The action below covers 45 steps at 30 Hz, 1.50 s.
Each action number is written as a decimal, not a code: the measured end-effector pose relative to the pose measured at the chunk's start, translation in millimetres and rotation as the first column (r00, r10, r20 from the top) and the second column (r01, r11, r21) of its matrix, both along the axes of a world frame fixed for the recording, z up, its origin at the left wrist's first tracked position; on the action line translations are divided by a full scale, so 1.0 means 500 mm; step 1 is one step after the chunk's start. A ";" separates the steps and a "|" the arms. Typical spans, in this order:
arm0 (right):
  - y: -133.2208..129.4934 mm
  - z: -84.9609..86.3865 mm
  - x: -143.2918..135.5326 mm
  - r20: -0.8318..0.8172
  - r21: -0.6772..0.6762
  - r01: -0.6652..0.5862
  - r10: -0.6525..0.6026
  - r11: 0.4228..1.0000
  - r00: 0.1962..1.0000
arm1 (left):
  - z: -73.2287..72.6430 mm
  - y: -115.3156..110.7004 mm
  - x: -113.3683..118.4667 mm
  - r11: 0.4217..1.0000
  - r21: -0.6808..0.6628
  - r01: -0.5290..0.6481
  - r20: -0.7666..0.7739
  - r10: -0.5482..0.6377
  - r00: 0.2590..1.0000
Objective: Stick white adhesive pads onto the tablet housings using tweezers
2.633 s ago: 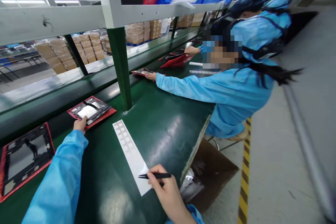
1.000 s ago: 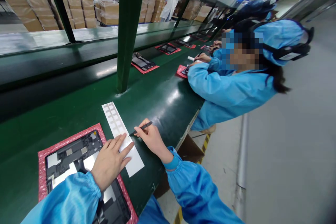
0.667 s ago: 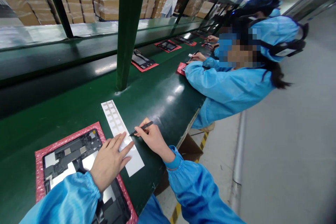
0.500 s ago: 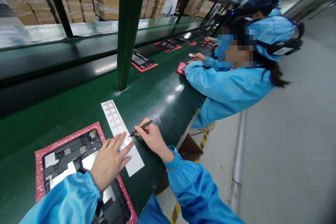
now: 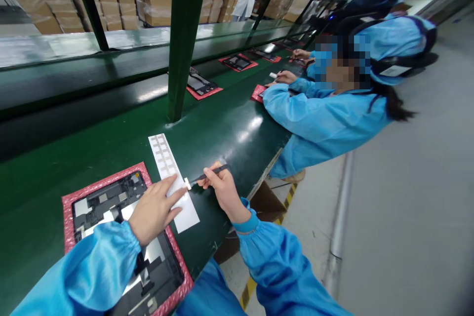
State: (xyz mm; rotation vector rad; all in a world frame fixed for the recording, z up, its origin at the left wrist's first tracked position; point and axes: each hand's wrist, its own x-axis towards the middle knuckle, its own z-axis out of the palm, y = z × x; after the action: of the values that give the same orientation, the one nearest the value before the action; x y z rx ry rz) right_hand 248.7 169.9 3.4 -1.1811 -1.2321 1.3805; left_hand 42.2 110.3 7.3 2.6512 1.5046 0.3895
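My left hand (image 5: pixel 157 210) lies with fingers spread over a white backing sheet (image 5: pixel 187 215), which carries rows of small grey-patterned stickers on its far part. In my right hand (image 5: pixel 222 187) is a pair of dark tweezers (image 5: pixel 210 174). At the tweezers' tip, close to my left index finger, is a small whitish sticker (image 5: pixel 187 184) over the sheet's right edge. Partly under my left forearm lies an opened tablet (image 5: pixel 163 256) with its inner parts showing. It rests on a pink bubble-wrap sheet (image 5: pixel 68 227).
A green post (image 5: pixel 183 59) rises from the green bench (image 5: pixel 33 192) beyond the sheet. More tablets (image 5: pixel 202 84) on pink wrap lie farther along. A co-worker in a blue smock (image 5: pixel 314 118) sits to the right. An open cardboard box (image 5: pixel 266 202) stands below the bench edge.
My right hand has moved slightly right, and the tweezers' tip now has a small sticker lifted from the sheet. My left hand stays on the sheet. The whole view has shifted a little.
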 end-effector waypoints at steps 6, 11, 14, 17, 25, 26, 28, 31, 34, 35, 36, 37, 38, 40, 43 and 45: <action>-0.132 0.015 -0.005 0.035 -0.128 -0.029 0.033 0.991 0.999 | 0.065 -0.096 -0.075 0.972 -0.021 -0.232 0.279 0.228 0.933; -0.183 0.010 -0.046 0.079 -0.151 -0.119 0.132 0.981 0.988 | 0.035 -0.198 -0.071 0.982 -0.087 -0.168 0.192 0.182 0.964; -0.186 0.000 -0.062 0.122 -0.123 -0.140 0.155 0.982 0.980 | 0.000 -0.216 -0.067 0.983 0.002 -0.186 0.075 0.185 0.980; -0.187 -0.005 -0.065 0.143 -0.111 -0.127 0.143 0.986 0.979 | -0.016 -0.214 -0.070 0.987 0.036 -0.159 0.018 0.159 0.987; -0.192 -0.009 -0.062 0.163 -0.097 -0.139 0.153 0.986 0.975 | -0.016 -0.213 -0.072 0.988 0.033 -0.149 0.020 0.149 0.989; -0.192 -0.009 -0.062 0.166 -0.096 -0.140 0.154 0.986 0.974 | -0.016 -0.213 -0.071 0.989 0.035 -0.147 0.025 0.146 0.989; -0.192 -0.009 -0.062 0.170 -0.090 -0.147 0.160 0.985 0.972 | -0.016 -0.212 -0.069 0.988 0.040 -0.150 0.033 0.148 0.988; -0.191 -0.007 -0.062 0.170 -0.079 -0.153 0.165 0.985 0.972 | -0.016 -0.211 -0.069 0.988 0.047 -0.149 0.041 0.147 0.988; -0.192 -0.007 -0.061 0.193 -0.065 -0.157 0.167 0.985 0.967 | -0.017 -0.212 -0.071 0.990 0.042 -0.138 0.041 0.137 0.990; -0.192 -0.007 -0.061 0.204 -0.063 -0.159 0.169 0.985 0.964 | -0.017 -0.213 -0.071 0.990 0.040 -0.136 0.039 0.135 0.990; -0.192 -0.008 -0.061 0.214 -0.062 -0.160 0.169 0.985 0.962 | -0.017 -0.213 -0.072 0.990 0.039 -0.134 0.038 0.132 0.990; -0.192 -0.009 -0.061 0.222 -0.063 -0.161 0.171 0.985 0.960 | -0.017 -0.213 -0.072 0.990 0.039 -0.134 0.037 0.132 0.991; -0.192 -0.009 -0.061 0.229 -0.064 -0.162 0.172 0.985 0.958 | -0.017 -0.214 -0.072 0.990 0.040 -0.135 0.037 0.133 0.990; -0.192 -0.009 -0.061 0.240 -0.062 -0.164 0.174 0.984 0.955 | -0.016 -0.214 -0.071 0.990 0.042 -0.138 0.035 0.137 0.990; -0.192 -0.008 -0.062 0.247 -0.056 -0.167 0.176 0.984 0.953 | -0.016 -0.213 -0.070 0.989 0.052 -0.139 0.035 0.137 0.990; -0.192 -0.007 -0.062 0.249 -0.055 -0.166 0.175 0.985 0.953 | -0.017 -0.213 -0.070 0.988 0.061 -0.141 0.036 0.139 0.990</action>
State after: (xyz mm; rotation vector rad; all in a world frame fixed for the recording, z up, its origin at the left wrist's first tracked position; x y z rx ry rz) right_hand 217.6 73.7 -0.1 -1.3308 -1.5258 1.4114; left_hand 7.3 3.8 -1.1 2.5808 1.7021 0.4943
